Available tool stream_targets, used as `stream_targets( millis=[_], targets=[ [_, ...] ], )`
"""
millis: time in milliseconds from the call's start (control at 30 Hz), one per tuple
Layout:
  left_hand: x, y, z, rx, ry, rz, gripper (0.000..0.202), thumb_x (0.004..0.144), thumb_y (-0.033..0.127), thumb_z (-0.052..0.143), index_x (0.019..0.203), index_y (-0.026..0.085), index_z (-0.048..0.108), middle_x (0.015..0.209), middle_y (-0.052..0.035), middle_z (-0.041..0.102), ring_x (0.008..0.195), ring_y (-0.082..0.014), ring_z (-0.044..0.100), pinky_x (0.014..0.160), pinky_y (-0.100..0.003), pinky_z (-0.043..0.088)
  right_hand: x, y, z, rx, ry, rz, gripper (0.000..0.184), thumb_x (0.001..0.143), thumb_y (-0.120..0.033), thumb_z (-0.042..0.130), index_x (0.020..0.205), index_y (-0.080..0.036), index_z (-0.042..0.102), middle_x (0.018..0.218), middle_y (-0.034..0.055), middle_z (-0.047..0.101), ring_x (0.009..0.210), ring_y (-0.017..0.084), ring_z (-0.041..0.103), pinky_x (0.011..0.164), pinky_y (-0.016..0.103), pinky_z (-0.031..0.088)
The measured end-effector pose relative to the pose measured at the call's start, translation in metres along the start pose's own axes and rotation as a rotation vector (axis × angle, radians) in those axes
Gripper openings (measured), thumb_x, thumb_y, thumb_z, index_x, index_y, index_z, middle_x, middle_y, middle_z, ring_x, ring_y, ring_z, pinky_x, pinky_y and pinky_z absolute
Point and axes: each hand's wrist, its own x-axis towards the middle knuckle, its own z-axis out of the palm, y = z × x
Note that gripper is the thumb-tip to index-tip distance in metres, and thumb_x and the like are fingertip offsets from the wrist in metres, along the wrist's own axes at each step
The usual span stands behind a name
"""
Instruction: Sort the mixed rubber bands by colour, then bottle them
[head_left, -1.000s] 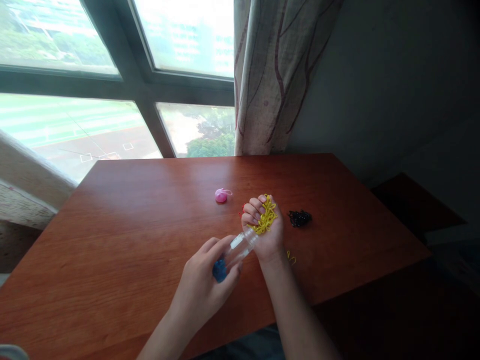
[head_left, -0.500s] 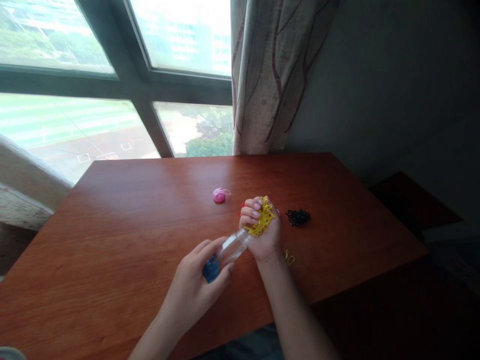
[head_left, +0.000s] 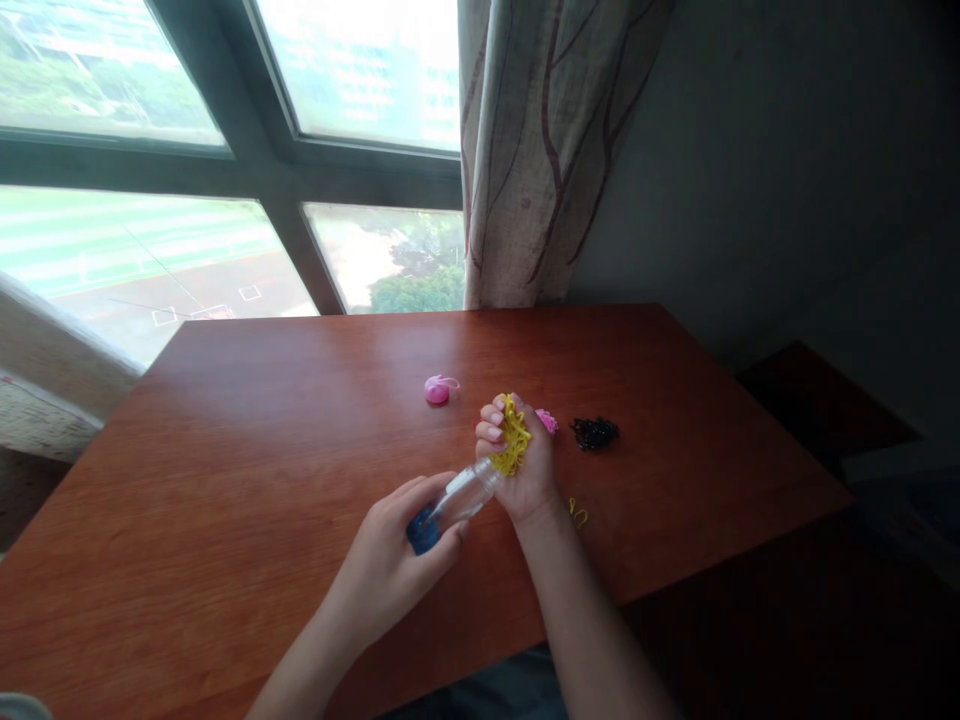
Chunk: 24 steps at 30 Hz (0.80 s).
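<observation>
My left hand (head_left: 390, 560) grips a small clear bottle (head_left: 459, 498) by its blue bottom end, with the bottle lying tilted and its mouth pointing into my right hand. My right hand (head_left: 521, 458) is cupped palm up, fingers curled round a bunch of yellow rubber bands (head_left: 513, 437) held against the bottle's mouth. One yellow band (head_left: 578, 514) lies loose on the wooden table (head_left: 247, 420) beside my right wrist.
A pink lump with a loop (head_left: 438, 388) lies beyond my hands. A small pink piece (head_left: 547, 420) and a heap of black bands (head_left: 595, 433) lie to the right. A curtain (head_left: 551, 140) and window stand behind the table. A lower dark surface (head_left: 817, 400) is at right.
The yellow bunch looks more tightly gathered in my right hand, whose fingers have curled in. The bottle has shifted slightly left. A pink piece now shows behind my right hand.
</observation>
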Motion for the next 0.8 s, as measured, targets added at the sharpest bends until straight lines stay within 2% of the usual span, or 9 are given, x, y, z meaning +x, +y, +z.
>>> stream_targets(
  millis=[267,467,600,800],
  targets=[
    [-0.0007,0.0013,-0.0009,-0.009,0.0,-0.002,0.023,0.088,0.028,0.059,0.107,0.018,0.065,0.097,-0.0043,0.07,0.089,-0.021,0.066,0.079,-0.03,0.051,-0.0017,0.0022,0.0045,-0.106,0.019,-0.071,0.01,0.08,-0.025,0.067,0.085,-0.018,0.061,0.068,-0.0043,0.054,0.057,0.007,0.05,0.045,0.01,0.039],
    [-0.0006,-0.0011,0.001,0.001,-0.009,-0.007,0.024,0.089,0.029,0.058,0.109,0.019,0.065,0.097,-0.0038,0.069,0.09,-0.0209,0.065,0.08,-0.03,0.05,-0.0024,0.0021,0.0046,-0.121,0.002,-0.119,0.015,0.079,-0.031,0.068,0.086,-0.018,0.066,0.07,-0.0024,0.057,0.059,0.007,0.051,0.047,0.012,0.041],
    [-0.0008,-0.0008,0.0008,0.018,0.0,-0.006,0.023,0.088,0.029,0.058,0.107,0.019,0.066,0.094,-0.0039,0.069,0.088,-0.0211,0.065,0.083,-0.032,0.051,-0.0017,0.0024,0.0059,-0.122,0.028,-0.137,0.026,0.084,-0.041,0.07,0.077,-0.019,0.06,0.067,-0.0042,0.053,0.057,0.007,0.049,0.047,0.012,0.039],
    [-0.0004,0.0003,0.0008,-0.004,0.011,-0.005,0.027,0.088,0.028,0.059,0.112,0.019,0.066,0.099,-0.0049,0.071,0.093,-0.0222,0.066,0.086,-0.032,0.051,0.0,0.0044,0.0061,-0.091,0.04,-0.15,0.034,0.086,-0.035,0.073,0.067,-0.019,0.049,0.059,-0.0091,0.04,0.047,0.003,0.037,0.04,0.011,0.031]
  ],
)
